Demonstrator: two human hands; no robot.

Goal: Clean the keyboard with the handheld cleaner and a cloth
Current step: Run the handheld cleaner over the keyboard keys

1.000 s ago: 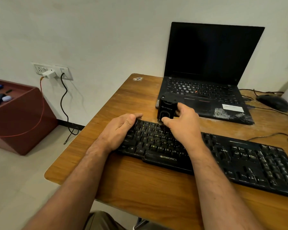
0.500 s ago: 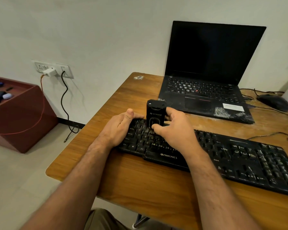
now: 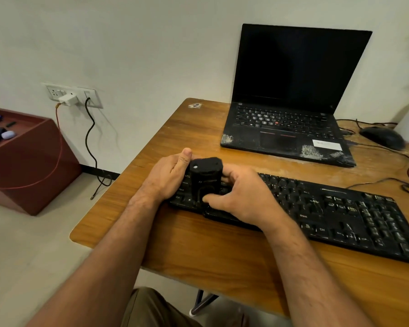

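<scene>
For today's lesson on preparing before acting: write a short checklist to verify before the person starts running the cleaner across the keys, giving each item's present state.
1. Handheld cleaner gripped by right hand: ok.
2. Left hand steadying the keyboard at its left end: ok.
3. Cleaner positioned over the keys: ok.
4. Cleaner switched on: cannot tell.
5. Cloth within reach: not ok, none in view.
6. Laptop clear of the work area: ok, behind the keyboard.

Cleaner moved from far edge of keyboard, by the laptop, nearer onto the left keys. Right hand brought it, thumb now on its near end. Left hand closed against its left side.
</scene>
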